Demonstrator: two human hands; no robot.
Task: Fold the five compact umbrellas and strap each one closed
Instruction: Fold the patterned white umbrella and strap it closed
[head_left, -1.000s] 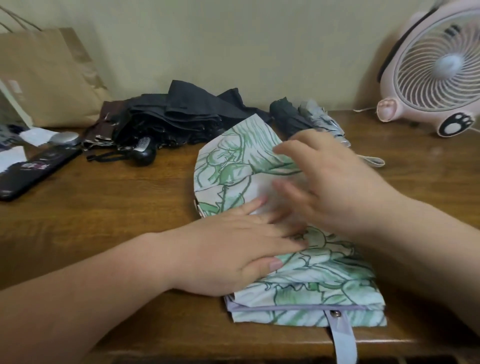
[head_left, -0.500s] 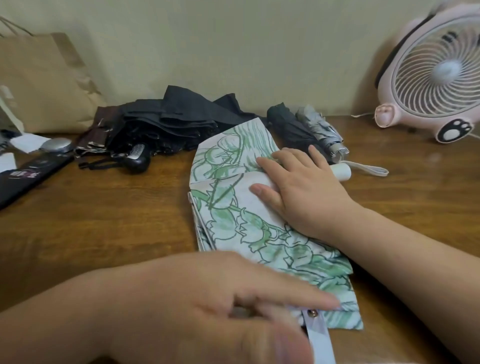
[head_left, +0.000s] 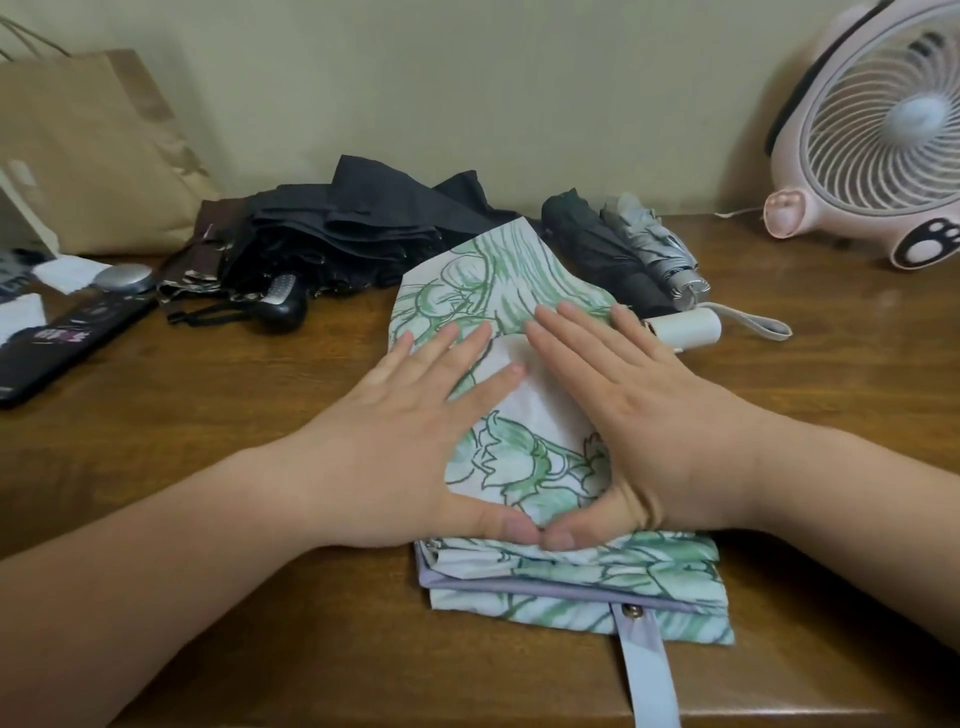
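A white umbrella with a green flower print (head_left: 524, 457) lies flattened on the wooden table (head_left: 260, 415), its white handle (head_left: 685, 327) pointing far right. Its pale lilac strap (head_left: 647, 670) with a snap hangs loose over the near edge. My left hand (head_left: 410, 441) and my right hand (head_left: 639, 415) press flat on the canopy, fingers spread, thumbs touching. Behind lie a heap of loose dark umbrellas (head_left: 337, 239) with a black handle (head_left: 283, 306), and two rolled umbrellas, one black (head_left: 597, 254), one grey (head_left: 654, 249).
A pink desk fan (head_left: 878, 130) stands at the back right. A brown paper bag (head_left: 93, 150) leans on the wall at the back left. A dark flat box (head_left: 62, 343), a silver oval object (head_left: 122, 275) and paper scraps lie at the left.
My left hand has gone from near the camera back onto the canopy beside the right hand. Both hands now lie flat with thumbs touching.
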